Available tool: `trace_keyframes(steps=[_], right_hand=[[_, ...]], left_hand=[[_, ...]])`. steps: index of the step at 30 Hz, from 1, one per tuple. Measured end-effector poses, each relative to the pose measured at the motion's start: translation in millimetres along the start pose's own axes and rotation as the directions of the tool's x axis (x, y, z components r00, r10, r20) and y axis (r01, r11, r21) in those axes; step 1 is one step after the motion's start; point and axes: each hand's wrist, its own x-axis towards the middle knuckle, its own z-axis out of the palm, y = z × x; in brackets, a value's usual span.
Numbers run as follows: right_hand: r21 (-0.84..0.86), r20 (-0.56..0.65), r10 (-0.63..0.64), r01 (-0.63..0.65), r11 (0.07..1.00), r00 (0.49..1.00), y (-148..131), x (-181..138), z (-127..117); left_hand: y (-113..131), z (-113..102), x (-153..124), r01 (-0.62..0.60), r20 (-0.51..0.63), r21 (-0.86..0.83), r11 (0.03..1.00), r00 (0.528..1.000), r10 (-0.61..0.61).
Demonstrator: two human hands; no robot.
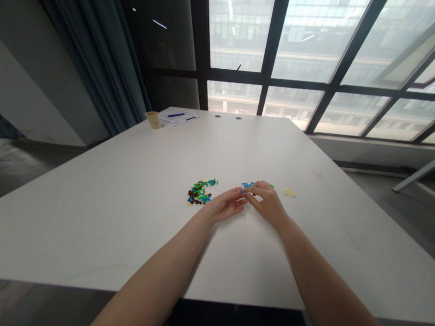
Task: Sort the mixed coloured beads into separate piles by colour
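White table (126,201); left hand (225,206), right hand (268,203) meeting at small blue pieces (247,185)

Glossy plastic pieces (200,192), a smooth matt white tabletop (99,224), and thin paper sheets (178,118).

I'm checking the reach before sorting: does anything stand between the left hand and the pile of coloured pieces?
Nothing visible does: the left hand sits just right of the pile of coloured pieces, with only the white table showing between them.
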Motion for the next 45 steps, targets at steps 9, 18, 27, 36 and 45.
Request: trace_keyframes(steps=[9, 18, 27, 36, 45], right_hand=[[0.038, -0.114, 0.008, -0.004, 0.999, 0.993, -4.4, -0.1, -4.3], [0.03, -0.278, -0.027, 0.037, 0.999, 0.96, -8.9, -0.3, -19.2], [-0.039, -0.057, -0.024, 0.022, 0.999, 0.998, -9.9, 0.5, -0.4], [-0.32, -0.139, 0.489, -0.506, 0.801, 0.861, 41.1, -8.4, -0.7], [-0.555, -0.105, 0.617, -0.561, 0.614, 0.779, 36.1, -0.9, 25.8]], left_hand=[[2.3, 0.7, -1.9, -0.023, 0.054, -0.013, 1.0, 0.998, 0.024], [8.6, 9.9, -10.4, 0.001, 0.026, -0.009, 1.0, 1.0, -0.001], [5.0, 9.3, -5.6, -0.024, 0.013, 0.126, 0.992, 1.0, 0.022], [19.4, -4.3, -7.8, 0.232, -0.172, 0.972, 0.023, 0.65, 0.74], [10.5, -1.3, -13.5, 0.619, -0.338, 0.733, -0.283, 0.693, 0.637]])
